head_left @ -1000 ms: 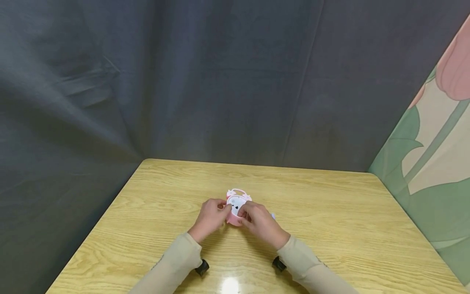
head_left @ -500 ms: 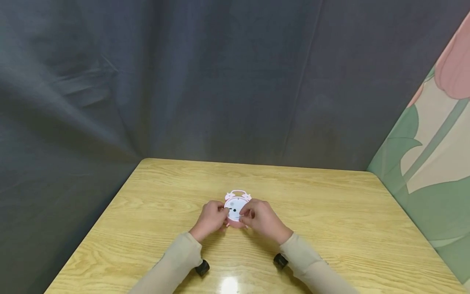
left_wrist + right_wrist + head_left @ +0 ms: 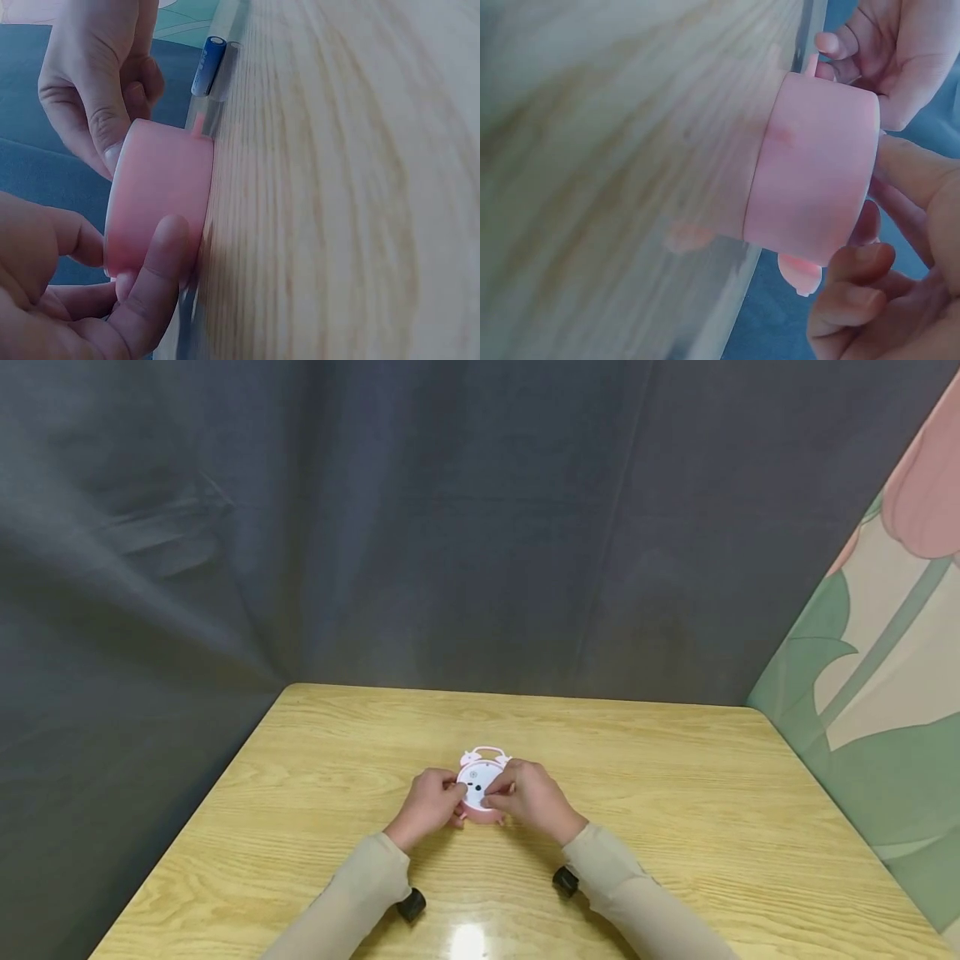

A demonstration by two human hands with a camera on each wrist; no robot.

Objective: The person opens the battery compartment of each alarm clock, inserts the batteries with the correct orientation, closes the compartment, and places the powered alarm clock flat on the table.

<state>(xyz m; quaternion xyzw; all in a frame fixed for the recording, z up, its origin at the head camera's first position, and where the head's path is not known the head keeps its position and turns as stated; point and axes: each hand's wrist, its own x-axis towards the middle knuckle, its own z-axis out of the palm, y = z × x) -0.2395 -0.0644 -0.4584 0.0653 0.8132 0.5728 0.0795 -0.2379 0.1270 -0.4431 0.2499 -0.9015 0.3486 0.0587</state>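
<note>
A pink twin-bell alarm clock point(image 3: 480, 814) lies flat on the wooden table, its white round side up and its bells and handle toward the far edge. My left hand point(image 3: 429, 806) grips the clock's left edge, thumb on the white side and fingers against the pink wall. On the right part of the white side, my right hand point(image 3: 531, 802) has its thumb and fingertips close together. Whether they pinch something small cannot be seen. A blue cylindrical battery point(image 3: 208, 66) shows beyond the clock in the left wrist view; the right hand hides that spot from the head camera.
The light wood table point(image 3: 675, 777) extends around both hands. A dark curtain point(image 3: 450, 527) hangs behind it and to the left, and a floral cloth point(image 3: 885, 693) hangs at the right. Black wrist cameras point(image 3: 411, 906) sit under both sleeves.
The clock has shifted slightly left, and more of its white side shows. My right hand drew back from it, then moved slightly up and left onto it again. The left hand keeps its grip.
</note>
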